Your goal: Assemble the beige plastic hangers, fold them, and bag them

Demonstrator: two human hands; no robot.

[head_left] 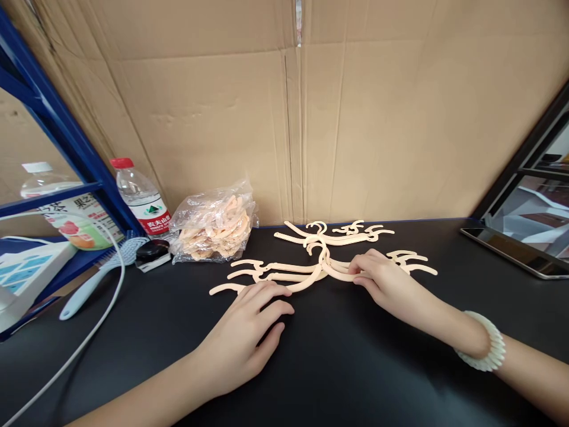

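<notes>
Head view: the left hand (pixel 249 335) has its fingers loosely spread, thumb well apart from the forefinger, the fingertips at the left arm of the nearest peach folding clothes hanger (pixel 306 285); the right hand (pixel 386 279) pinches that hanger's right arm between thumb and forefinger, a pale coiled band (pixel 488 345) around its wrist; the hanger lies flat on the black bench (pixel 329 367), its middle between the two sets of fingers. Just beyond the left fingers, the arms of other stacked hangers (pixel 291 276) fan out, overlapping it near the hooks; farther beyond both hands lies another group of hangers (pixel 342 240). Beyond and left of the left fingers sits a clear plastic bag (pixel 217 228) with peach hangers inside; farther left stand a red-capped water bottle (pixel 142 201), a round black object (pixel 152 252) and a pale blue hairbrush (pixel 95 281); a white cable (pixel 106 308) curves past the brush. Well right of the right fingers, a dark-screened tablet (pixel 515 252) lies before the cardboard wall (pixel 386 118).
</notes>
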